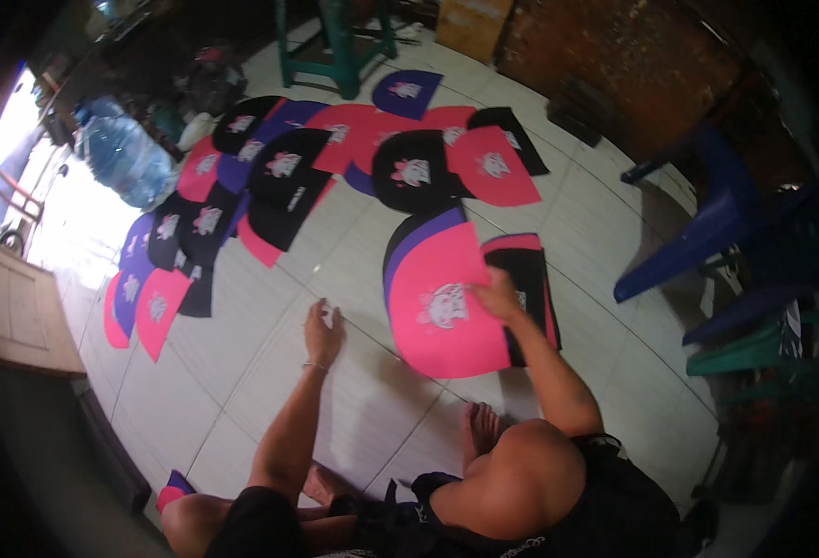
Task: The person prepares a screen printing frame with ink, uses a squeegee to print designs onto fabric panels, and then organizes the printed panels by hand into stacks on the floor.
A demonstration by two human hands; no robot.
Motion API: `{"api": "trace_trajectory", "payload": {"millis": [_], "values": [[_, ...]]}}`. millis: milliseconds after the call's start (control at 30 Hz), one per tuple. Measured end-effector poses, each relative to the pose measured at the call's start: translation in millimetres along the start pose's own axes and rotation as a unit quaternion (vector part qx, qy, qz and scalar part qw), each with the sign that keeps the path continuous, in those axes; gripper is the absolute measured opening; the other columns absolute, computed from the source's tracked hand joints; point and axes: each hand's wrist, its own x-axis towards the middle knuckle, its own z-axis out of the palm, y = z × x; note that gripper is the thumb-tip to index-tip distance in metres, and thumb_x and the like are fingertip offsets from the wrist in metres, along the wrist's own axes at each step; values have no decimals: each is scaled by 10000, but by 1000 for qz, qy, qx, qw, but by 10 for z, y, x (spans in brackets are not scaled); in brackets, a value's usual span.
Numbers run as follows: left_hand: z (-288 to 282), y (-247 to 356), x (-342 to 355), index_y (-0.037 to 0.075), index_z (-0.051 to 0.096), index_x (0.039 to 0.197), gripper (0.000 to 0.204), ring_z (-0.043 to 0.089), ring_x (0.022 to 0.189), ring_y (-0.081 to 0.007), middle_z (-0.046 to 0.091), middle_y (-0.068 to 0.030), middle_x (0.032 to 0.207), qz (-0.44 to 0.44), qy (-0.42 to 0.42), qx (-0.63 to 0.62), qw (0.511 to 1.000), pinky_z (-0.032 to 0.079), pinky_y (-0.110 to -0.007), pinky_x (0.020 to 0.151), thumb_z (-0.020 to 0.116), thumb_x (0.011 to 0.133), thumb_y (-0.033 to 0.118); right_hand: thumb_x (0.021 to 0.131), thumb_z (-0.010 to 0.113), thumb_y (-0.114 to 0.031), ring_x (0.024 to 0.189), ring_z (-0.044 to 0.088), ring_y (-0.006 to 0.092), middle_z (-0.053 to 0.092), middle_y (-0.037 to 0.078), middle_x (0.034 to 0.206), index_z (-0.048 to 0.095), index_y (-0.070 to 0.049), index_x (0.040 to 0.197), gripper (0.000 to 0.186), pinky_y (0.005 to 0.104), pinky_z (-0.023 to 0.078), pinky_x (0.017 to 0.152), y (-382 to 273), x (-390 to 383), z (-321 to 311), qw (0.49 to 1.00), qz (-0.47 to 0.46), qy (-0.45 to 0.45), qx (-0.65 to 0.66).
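Observation:
My right hand (498, 296) lies on the right edge of a large pink half-round fabric piece (442, 321) with a white cartoon print, and its fingers pinch that edge. The pink piece tops a small stack with purple and black layers showing at its upper rim. A second stack, black with pink trim (532, 279), lies just right of it, partly under my hand. My left hand (323, 330) rests on the white floor tiles to the left of the stack. A small white thing shows at its fingers, and the grip is unclear.
Many more pink, black and purple printed pieces (284, 167) are spread over the tiles further out and to the left. A large water jug (126, 158) stands at the far left, a green stool (339, 46) at the top, and blue plastic chairs (716, 223) at the right. My bare feet (479, 428) are tucked near me.

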Motion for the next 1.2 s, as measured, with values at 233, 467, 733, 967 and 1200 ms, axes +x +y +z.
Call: {"api": "trace_trajectory", "payload": {"millis": [233,467,733,967,1200], "values": [[879,842,534,-25,565,1218,400,544,1140,-364,603,-204,1191,91,-89,34,991,439,-425,982,638,887,188,837,736,-177,948,689,309,696,213,1046,644,36,1087,341,397,526,860,899,-505,-1460,982,123,-42,-135],[1804,1377,1558,14,431,1419,591,336,1379,-417,408,-212,1478,222,-128,155,954,256,-513,1143,585,927,302,766,777,-320,1074,625,390,654,240,1111,577,33,1225,613,443,496,918,814,1282,-1931,952,59,33,-298],[2080,1508,1862,106,320,1514,712,159,1486,-341,257,-117,1591,168,-173,267,933,99,-564,1186,534,931,454,652,868,-409,1167,571,380,587,262,1209,562,37,1235,795,487,477,963,1100,3246,-1683,913,136,110,-369],[2082,1568,1907,100,360,1487,723,168,1481,-338,255,-121,1587,146,-194,251,937,97,-595,1165,568,897,463,539,928,-257,889,689,309,709,158,956,681,1,964,555,391,536,813,1144,3457,-1769,936,227,97,-253],[2103,1604,1968,96,375,1479,724,166,1483,-332,273,-126,1580,140,-211,242,937,82,-595,1167,570,891,469,555,937,-234,797,692,226,697,141,896,647,33,934,546,367,553,753,1371,4098,-2429,974,148,143,-93]]}}
